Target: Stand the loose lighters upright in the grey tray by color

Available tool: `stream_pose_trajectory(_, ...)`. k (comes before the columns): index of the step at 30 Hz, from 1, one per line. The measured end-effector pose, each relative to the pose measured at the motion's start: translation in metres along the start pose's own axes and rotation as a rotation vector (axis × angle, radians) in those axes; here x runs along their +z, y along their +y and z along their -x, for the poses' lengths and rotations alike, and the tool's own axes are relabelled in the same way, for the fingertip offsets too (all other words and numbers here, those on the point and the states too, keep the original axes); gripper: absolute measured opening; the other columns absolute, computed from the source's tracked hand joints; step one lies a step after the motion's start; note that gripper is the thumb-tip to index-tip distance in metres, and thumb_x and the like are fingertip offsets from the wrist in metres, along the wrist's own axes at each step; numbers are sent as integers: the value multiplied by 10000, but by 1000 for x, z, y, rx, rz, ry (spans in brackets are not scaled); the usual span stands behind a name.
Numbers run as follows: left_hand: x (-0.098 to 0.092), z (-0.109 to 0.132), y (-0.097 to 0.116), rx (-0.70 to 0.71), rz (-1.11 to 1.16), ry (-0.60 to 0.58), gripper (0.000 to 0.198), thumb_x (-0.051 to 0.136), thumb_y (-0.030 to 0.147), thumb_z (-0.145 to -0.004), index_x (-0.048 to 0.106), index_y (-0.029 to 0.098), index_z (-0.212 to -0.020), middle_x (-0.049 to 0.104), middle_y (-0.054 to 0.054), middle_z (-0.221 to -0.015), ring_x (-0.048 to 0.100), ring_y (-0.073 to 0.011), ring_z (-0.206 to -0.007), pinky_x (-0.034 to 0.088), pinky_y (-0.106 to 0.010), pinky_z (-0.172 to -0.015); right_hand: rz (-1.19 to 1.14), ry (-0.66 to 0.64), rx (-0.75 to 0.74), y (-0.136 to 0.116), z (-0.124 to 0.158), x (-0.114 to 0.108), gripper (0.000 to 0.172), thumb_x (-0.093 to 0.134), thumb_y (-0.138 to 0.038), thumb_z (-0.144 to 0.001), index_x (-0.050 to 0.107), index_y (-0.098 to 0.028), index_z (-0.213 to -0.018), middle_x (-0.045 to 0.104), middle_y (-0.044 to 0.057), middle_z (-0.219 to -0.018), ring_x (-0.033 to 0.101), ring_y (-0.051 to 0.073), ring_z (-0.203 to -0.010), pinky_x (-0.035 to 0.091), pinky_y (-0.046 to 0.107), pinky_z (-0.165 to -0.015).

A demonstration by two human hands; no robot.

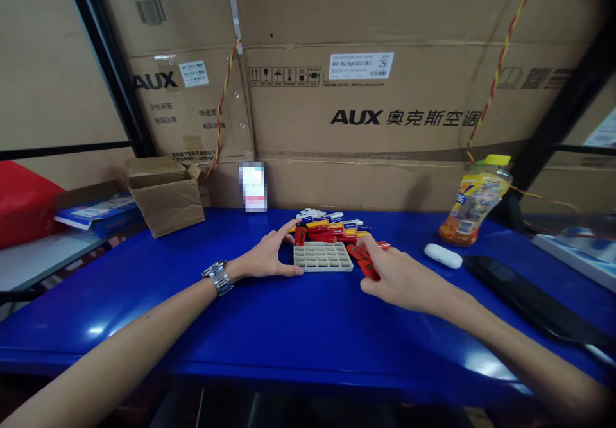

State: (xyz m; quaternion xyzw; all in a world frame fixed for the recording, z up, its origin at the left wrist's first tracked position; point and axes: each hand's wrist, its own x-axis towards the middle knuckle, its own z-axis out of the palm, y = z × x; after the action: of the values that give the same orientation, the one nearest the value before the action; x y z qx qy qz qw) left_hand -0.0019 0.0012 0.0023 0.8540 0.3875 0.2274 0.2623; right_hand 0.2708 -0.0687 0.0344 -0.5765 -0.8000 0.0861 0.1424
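Left hand (264,256) spread around left end of gridded tray (325,269) on blue table (269,332); right hand (399,275) grips red pieces (367,269). Tray likely light, stiff; best held by side walls.

Over at the blue desk (269,332), the person's left hand (267,255) spans the left end of a pale compartmented tray (323,269), thumb at its front corner. The right hand (399,277) pinches red pieces (369,270) just beside the tray's right end. Behind it lies a multicoloured pile (332,228); a bottle (474,206) stands off to the right.
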Motion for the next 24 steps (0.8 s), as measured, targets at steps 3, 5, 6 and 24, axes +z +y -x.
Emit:
stream_pose_trajectory(3,1,0,-2,30,5,6,1103,741,515,-641,73,265,-1483,540,-121,-1185,491,-340,-1125,336,-553,-983,-169,103,-35,-4,-6,-6,547,550,-229,-659,449,-153,-1191,586,5,-599,488,158,-475,324,290,-459)
stream_pose_trajectory(5,1,0,-2,42,-1,9,1098,739,512,-647,72,261,-1482,547,-117,-1169,494,-339,-1121,328,-556,-987,-305,150,-101,-5,-16,-6,505,570,-243,-683,458,-181,-1172,597,-9,-618,495,151,-491,344,290,-475)
stream_pose_trajectory(6,1,0,-2,43,-5,9,1098,740,510,-648,71,258,-1482,552,-115,-1160,496,-338,-1118,325,-555,-989,-361,167,-138,-6,-22,-3,418,578,-260,-699,496,-193,-1104,600,-8,-632,495,146,-502,352,289,-484)
stream_pose_trajectory(24,2,-2,-1,40,-24,17,1064,735,521,-641,131,248,-1473,553,-116,-1188,498,-338,-1122,320,-545,-1002,-1187,130,-46,-21,-74,46,213,476,-433,-847,433,-233,-787,343,-109,-401,229,59,-297,166,201,-327)
